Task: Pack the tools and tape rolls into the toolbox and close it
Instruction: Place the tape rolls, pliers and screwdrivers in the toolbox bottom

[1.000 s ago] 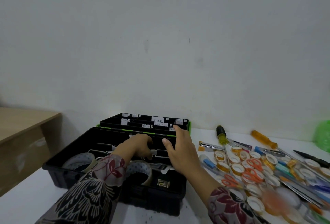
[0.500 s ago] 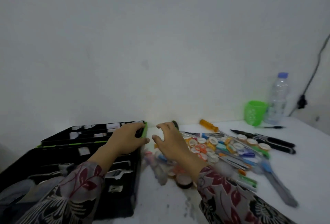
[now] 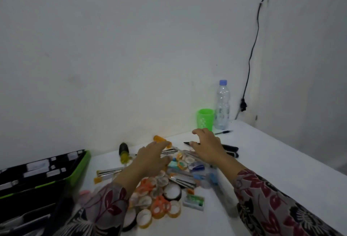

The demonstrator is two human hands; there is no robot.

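Head view: we are hovering both hands, left hand (image 3: 150, 157) and right hand (image 3: 206, 146), spread wide and empty, over small light tape rolls (image 3: 159, 205) heaped on the white table (image 3: 281, 170); we judge them slippery, best pinched through the core. Black green-edged toolbox (image 3: 37, 175) is sitting open at left.

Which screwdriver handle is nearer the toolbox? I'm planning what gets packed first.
The yellow-and-black screwdriver handle: it lies nearer the open toolbox than the orange screwdriver handle, which sits farther right, partly behind the left hand.
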